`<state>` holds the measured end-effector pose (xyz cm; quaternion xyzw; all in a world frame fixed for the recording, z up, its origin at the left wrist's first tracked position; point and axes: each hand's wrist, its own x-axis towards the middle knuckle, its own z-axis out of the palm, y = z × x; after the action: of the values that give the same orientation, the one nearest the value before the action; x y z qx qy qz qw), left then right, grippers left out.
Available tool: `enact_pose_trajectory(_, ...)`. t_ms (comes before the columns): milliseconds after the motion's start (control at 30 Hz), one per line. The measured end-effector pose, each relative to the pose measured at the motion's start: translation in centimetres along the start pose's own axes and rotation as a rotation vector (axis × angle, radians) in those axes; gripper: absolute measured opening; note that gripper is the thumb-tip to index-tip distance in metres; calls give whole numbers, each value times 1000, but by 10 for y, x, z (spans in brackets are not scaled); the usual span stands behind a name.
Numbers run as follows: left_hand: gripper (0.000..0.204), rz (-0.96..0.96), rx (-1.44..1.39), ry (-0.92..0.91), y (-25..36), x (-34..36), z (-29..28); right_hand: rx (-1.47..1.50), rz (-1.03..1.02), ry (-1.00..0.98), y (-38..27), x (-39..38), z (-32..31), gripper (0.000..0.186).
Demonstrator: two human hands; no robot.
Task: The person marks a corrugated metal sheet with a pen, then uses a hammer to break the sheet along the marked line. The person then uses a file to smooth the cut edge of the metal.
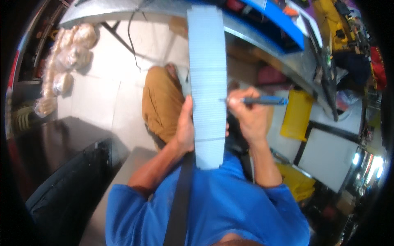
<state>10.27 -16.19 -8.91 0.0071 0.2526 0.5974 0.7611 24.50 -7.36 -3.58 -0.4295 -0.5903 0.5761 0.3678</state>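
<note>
The long pale strip (208,86) runs near-to-far between my hands, my left hand (185,127) gripping its left edge while my right hand (246,112) holds a blue pen (262,100) pointing at its right edge.

My head camera is looking steeply down, close over my left hand (184,127) and right hand (248,115), floor below them.

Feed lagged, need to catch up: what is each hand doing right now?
Left hand: closed on the edge of the long pale ribbed panel.
Right hand: closed on a blue pen, tip at the panel.
</note>
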Motion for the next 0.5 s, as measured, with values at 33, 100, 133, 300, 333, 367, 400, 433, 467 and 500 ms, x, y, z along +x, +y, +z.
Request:
enact_pose_trajectory(33, 96, 3, -18, -10, -3, 0, -1, 120, 9, -16, 6, 0, -1, 15)
enact_pose_trajectory(100, 94, 9, -24, -11, -3, 1, 0, 191, 7, -25, 7, 1, 1, 15)
enact_pose_trajectory(133, 94, 6, -31, -12, -2, 2, 2, 247, 10, -25, 6, 1, 1, 15)
enact_pose_trajectory(300, 86, 21, -104, -108, -1, 3, -1, 352, 25, -25, 11, 3, 1, 15)
enact_pose_trajectory(333, 87, 26, -98, -103, -2, 3, -1, 348, 23, -22, 16, 3, -1, 15)
enact_pose_trajectory(367, 88, 30, -92, -98, -2, 3, -1, 357, 32, -20, 16, 3, -1, 14)
enact_pose_trajectory(400, 87, 27, -103, -93, -3, 2, -1, 365, 40, -17, 16, 2, 0, 14)
enact_pose_trajectory(433, 87, 25, -117, -96, -4, 3, 0, 368, 44, -13, 15, 2, -1, 14)
enact_pose_trajectory(467, 87, 23, -131, -98, -5, 3, 0, 366, 39, -9, 14, 2, -1, 14)
enact_pose_trajectory(500, 84, 30, -141, -119, -5, 3, -2, 364, 33, -5, 15, 3, 0, 13)
